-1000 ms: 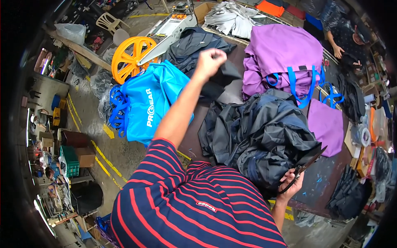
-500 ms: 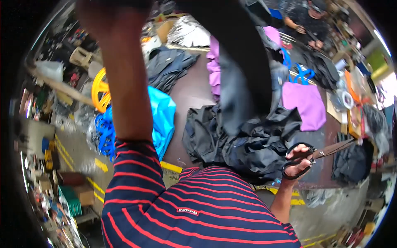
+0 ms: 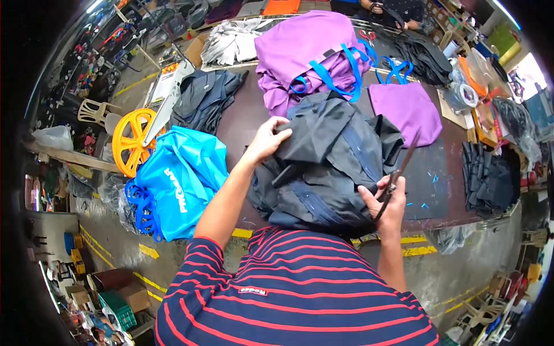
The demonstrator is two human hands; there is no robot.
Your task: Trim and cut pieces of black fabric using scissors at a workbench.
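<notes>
My left hand [image 3: 266, 139] grips the upper left edge of a heap of black fabric [image 3: 332, 158] lying on the dark worktable [image 3: 242, 115]. My right hand [image 3: 386, 199] rests against the heap's right side and holds a pair of scissors [image 3: 399, 169], whose blades point up and away from me. The fabric is folded over itself in several layers and has dark blue strips running through it. My striped navy and red shirt hides the near edge of the heap.
Purple bags with blue handles [image 3: 323, 57] and a flat purple piece [image 3: 407, 109] lie behind the heap. A blue bag stack [image 3: 182, 179] and a yellow reel [image 3: 131, 140] sit at the left. Folded black pieces [image 3: 487, 179] lie at the right. Another person [image 3: 398, 11] works at the far end.
My left arm, raised high with black fabric a moment ago, has come down and laid it on the heap. The right hand with the scissors has stayed at the heap's right side.
</notes>
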